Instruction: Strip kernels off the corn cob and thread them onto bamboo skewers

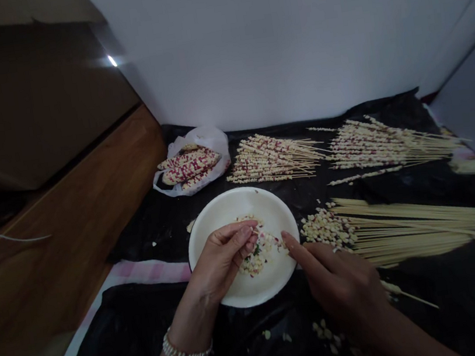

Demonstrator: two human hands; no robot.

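Note:
Over the white bowl [202,224], my left hand [226,253] is closed in a pinch, thumb against forefinger, on a small pale piece that looks like a corn kernel. Loose corn kernels [254,264] and bits lie in the bowl below. My right hand [336,270] is closed at the bowl's right rim around a skewer threaded with corn kernels [392,287]. Its front end points toward my left fingertips, and its bare stick end shows beyond my right hand. The middle of this skewer is hidden by the hand.
Behind the bowl are a plastic bag [214,137] of speckled corn cobs [191,165] and two piles of kernel-threaded skewers [270,158]. To the right lie a kernel heap [328,227] and bare sticks [421,226]. Black plastic sheeting [139,233] covers the surface, up to a white wall [271,43].

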